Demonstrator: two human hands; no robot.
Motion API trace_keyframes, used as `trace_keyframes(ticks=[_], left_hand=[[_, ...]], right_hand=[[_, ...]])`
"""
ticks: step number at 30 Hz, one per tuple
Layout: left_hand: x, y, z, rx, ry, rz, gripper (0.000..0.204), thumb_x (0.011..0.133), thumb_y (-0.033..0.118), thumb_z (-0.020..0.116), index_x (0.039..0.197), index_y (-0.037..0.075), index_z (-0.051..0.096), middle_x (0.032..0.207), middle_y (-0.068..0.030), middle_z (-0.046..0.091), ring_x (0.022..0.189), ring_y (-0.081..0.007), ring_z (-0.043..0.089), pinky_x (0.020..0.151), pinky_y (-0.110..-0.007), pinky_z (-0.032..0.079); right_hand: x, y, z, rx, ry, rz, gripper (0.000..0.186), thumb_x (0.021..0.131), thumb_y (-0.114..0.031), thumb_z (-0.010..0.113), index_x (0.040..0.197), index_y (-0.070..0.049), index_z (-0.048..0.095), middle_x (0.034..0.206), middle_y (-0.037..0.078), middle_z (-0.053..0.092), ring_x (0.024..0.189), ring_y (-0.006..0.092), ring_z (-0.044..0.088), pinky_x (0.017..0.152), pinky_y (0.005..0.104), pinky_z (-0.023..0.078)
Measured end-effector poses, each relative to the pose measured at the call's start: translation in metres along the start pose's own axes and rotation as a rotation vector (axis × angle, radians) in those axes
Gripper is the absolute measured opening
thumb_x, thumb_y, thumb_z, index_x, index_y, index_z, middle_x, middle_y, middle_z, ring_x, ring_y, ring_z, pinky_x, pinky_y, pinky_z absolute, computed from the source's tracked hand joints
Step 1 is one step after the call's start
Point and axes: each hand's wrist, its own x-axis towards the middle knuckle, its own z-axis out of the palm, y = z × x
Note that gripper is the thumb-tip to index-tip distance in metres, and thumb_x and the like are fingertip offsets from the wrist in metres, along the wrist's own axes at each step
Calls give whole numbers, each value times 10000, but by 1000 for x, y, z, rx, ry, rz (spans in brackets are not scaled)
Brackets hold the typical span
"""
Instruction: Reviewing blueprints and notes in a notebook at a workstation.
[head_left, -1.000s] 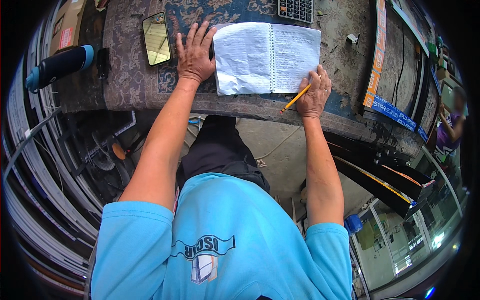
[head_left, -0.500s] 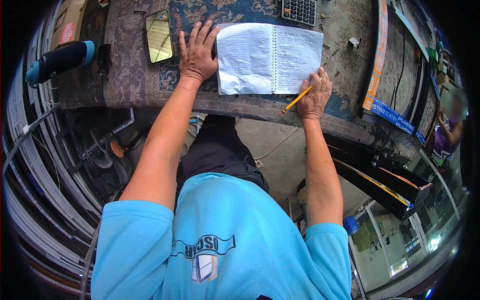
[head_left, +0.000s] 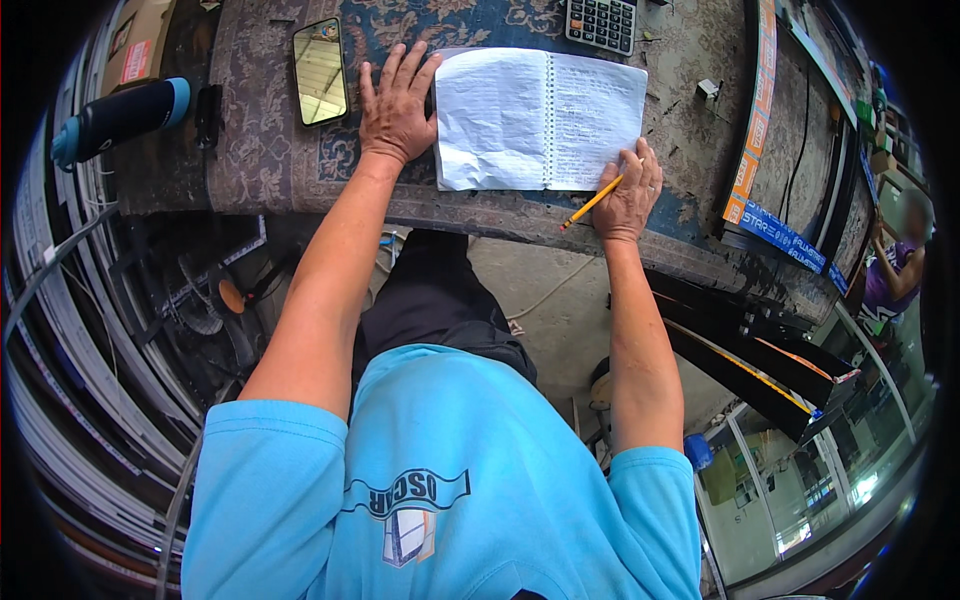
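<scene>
An open spiral notebook (head_left: pixel 495 120) with handwritten pages lies on a table (head_left: pixel 265 180) with a worn, patterned carpet-like top. Flat beside its left edge rests my left hand (head_left: pixel 397 115), fingers spread and holding nothing. My right hand (head_left: pixel 630 195) is at the notebook's lower right corner, with a yellow pencil (head_left: pixel 588 205) held between thumb and fingers. The pencil's eraser end points down and left, toward the table's near edge; its tip is hidden by the hand. To the left of my left hand lies a phone (head_left: pixel 320 75) with a reflective screen.
A calculator (head_left: pixel 600 24) sits beyond the notebook. At the far left lie a dark bottle (head_left: pixel 130 118) with blue ends and a cardboard box (head_left: pixel 135 45). Long taped profiles (head_left: pixel 750 140) lie on the right. Stacked lengths (head_left: pixel 75 330) stand at left. Another person (head_left: pixel 895 265) is at far right.
Both hands keep their places, and the pencil stays in my right hand. The whole view has shifted very slightly.
</scene>
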Motion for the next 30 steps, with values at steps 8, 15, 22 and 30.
trace_keyframes(ticks=[8,15,22,30], left_hand=[[0,4,-3,-3,-15,-13,764,844,335,710,1547,272,418,1644,-7,366,1536,-255,295,1264,-599,114],[0,1,-1,13,-22,-12,775,814,309,704,1539,283,431,1642,1,357,1537,-247,282,1265,-604,101],[0,2,-1,-28,-2,-11,767,819,306,696,1539,283,433,1640,-1,360,1536,-247,283,1264,-609,107],[0,1,-2,6,-26,-10,793,807,300,710,1544,287,420,1640,0,357,1536,-246,283,1263,-611,111]], right_hand=[[0,2,1,-2,-3,-5,311,988,-267,562,1270,-143,518,1516,161,492,1439,350,427,1203,541,250],[1,-2,-3,-15,-9,-4,313,981,-248,566,1270,-143,509,1504,171,493,1431,364,424,1199,542,258],[1,-1,-2,-13,-14,0,323,977,-247,565,1278,-146,505,1509,170,488,1433,365,422,1200,545,259],[0,-1,-2,-4,-12,2,315,979,-255,562,1270,-146,516,1520,166,484,1444,356,416,1206,543,249]])
